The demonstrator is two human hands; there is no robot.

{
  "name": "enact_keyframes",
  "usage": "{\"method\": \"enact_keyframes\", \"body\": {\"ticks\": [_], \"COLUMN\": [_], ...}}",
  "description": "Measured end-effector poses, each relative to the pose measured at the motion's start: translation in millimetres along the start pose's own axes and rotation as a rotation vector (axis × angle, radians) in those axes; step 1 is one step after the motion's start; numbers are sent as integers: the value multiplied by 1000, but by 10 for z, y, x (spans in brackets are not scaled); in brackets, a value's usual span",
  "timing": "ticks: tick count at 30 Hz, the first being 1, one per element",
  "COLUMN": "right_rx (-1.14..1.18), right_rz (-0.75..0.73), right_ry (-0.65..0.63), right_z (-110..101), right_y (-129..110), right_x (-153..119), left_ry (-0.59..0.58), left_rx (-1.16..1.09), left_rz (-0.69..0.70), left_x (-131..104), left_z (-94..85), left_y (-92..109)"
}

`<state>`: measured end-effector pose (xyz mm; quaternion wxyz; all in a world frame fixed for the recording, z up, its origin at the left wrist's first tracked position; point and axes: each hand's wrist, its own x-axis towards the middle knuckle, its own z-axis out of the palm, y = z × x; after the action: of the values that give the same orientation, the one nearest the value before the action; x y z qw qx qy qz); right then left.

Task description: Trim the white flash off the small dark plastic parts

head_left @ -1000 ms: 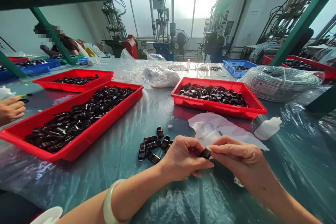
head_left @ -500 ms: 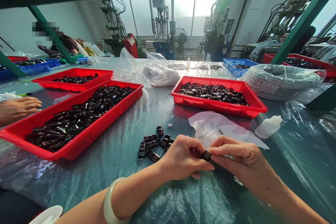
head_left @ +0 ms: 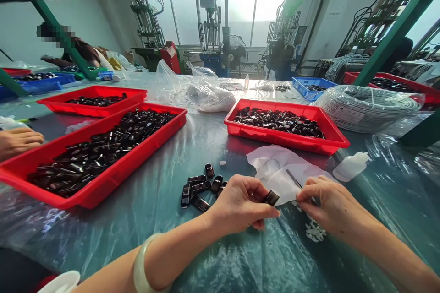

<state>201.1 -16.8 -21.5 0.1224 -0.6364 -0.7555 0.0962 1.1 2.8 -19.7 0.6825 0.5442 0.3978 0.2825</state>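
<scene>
My left hand (head_left: 240, 203) is closed, pinching a small glossy black casing (head_left: 271, 198) between thumb and fingers. To its right, apart from the casing, my right hand (head_left: 321, 199) has thumb and fingertips pressed together; what they hold, if anything, is too small to make out. A thin dark tool (head_left: 294, 177) lies over the white cloth (head_left: 271, 165), its near end reaching behind the right fingertips. Small white pieces (head_left: 314, 231) are scattered beneath that hand. Several similar black casings (head_left: 201, 186) lie left of my left hand, near a small white oval piece (head_left: 222, 163).
Red trays full of black casings stand at left (head_left: 130, 165), back left (head_left: 51, 106) and right (head_left: 285, 139). A white squeeze bottle (head_left: 350, 166) lies by the cloth. Behind it is a wrapped cable coil (head_left: 371, 107). Another person's hand (head_left: 20, 143) rests at far left.
My right hand has moved away from the casing, to the right, uncovering the white pieces and more of the thin tool. My left hand keeps the casing nearly in place.
</scene>
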Motion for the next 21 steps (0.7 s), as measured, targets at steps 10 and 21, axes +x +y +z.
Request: {"method": "enact_keyframes", "body": {"ticks": [10,21], "right_rx": [-79,108], "right_rz": [-11,63], "right_ry": [-40,-84], "right_z": [40,-82], "right_y": [-54,-53], "right_x": [8,-66], "left_ry": [-34,-100], "left_rx": [70,44], "left_rz": [-35,-34], "left_x": [10,7], "left_z": [11,-18], "left_y": [-31,-99]}}
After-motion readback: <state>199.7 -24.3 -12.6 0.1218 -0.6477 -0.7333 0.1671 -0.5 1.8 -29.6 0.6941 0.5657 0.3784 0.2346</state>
